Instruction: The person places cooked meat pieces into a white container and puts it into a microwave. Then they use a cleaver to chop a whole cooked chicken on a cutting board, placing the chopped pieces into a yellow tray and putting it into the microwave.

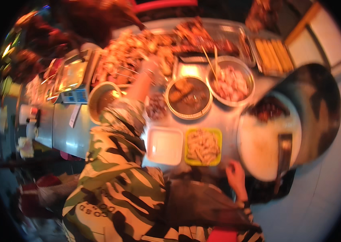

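Note:
My left hand [151,62] reaches forward over a heap of cooked meat pieces [128,45]; it is blurred, and whether it grips anything is hidden. Some skewers stick out of the heap beside it. Close to the table's near edge, my right hand [236,175] is loosely curled, with nothing visible in it. Left of that hand lies a yellow-green tray [203,147] of pale strips of food, next to a white plastic tray [165,145]. To its right, a cleaver [284,151] rests on a round cutting board [258,142] with dark cooked meat [268,110] at the far side.
Across the metal table [226,121] stand a bowl of brown broth [188,96], a bowl of pale pieces [232,83] with two sticks, and a tan tub [102,99] by my left forearm. A tray of long yellow pieces [274,56] sits far right. Dark roasted poultry [98,18] hangs upper left.

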`<state>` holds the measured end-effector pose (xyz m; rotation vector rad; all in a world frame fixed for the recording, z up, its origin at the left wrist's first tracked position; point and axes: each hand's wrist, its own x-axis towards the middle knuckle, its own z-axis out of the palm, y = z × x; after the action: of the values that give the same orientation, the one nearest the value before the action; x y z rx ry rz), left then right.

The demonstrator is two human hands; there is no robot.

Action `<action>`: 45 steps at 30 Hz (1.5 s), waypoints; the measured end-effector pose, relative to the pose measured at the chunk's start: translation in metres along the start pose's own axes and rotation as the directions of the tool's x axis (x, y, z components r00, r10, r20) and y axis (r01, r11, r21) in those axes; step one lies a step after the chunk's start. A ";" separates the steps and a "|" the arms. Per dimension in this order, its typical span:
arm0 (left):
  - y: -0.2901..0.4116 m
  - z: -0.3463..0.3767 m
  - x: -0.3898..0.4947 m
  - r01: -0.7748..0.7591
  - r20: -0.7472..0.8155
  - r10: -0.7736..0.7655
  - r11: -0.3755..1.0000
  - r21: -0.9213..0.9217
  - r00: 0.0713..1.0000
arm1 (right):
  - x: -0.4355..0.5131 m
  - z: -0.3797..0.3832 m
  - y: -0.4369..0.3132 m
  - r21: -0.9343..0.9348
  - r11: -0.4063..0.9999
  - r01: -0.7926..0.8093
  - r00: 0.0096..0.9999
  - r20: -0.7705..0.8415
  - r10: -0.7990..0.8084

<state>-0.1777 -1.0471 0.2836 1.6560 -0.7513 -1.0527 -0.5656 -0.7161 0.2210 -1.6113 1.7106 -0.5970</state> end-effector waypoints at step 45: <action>-0.032 0.092 -0.485 -0.818 0.997 0.065 0.575 -0.008 0.036 | -0.320 -0.019 -0.055 0.971 0.225 0.085 0.746 -0.212 0.631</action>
<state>-0.4692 -0.6595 0.3798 0.6916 -2.6184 -1.2949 -0.5504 -0.4102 0.3310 -0.1148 1.3842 -1.6689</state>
